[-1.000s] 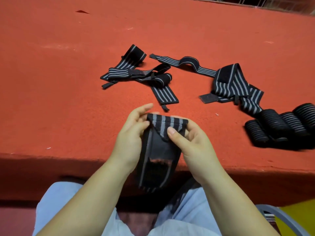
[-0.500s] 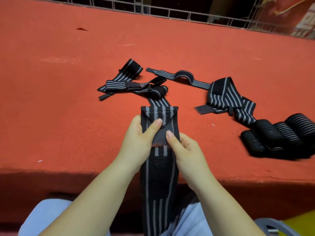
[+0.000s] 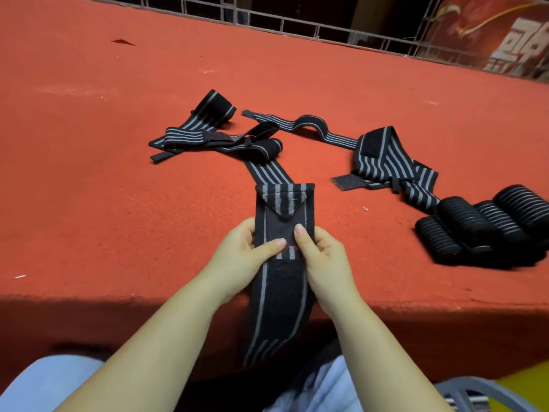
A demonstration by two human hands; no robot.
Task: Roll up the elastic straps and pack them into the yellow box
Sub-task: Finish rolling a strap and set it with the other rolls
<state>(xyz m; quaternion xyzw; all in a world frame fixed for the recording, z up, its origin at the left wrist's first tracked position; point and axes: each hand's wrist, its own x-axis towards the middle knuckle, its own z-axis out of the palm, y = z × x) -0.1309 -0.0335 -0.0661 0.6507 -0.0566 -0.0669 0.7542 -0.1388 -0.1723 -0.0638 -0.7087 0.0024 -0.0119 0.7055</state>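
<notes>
I see the red felt table (image 3: 89, 203) filling most of the view; wire fence (image 3: 297, 25) along its far edge at 12 o'clock. Loose elastic straps: one tangle (image 3: 208, 135) at approx 11 o'clock from centre, another heap (image 3: 383, 162) at 2 o'clock, w/ a thin strap (image 3: 309, 124) arching btwn them. Rolled straps (image 3: 487, 230), four black rolls side by side & touching, at 3 o'clock near the right edge. Strap in work (image 3: 282, 227) lies flat at centre, far end folded over to a pointed flap, near end hanging off the table edge toward 6 o'clock. Left hand (image 3: 246, 257) grips its left edge, thumb on top, fingers curled under. Right hand (image 3: 323, 257) pinches the right edge likewise, thumb on the fabric. Yellow box (image 3: 528, 379): only a corner shows, at 5 o'clock, below table level.
</notes>
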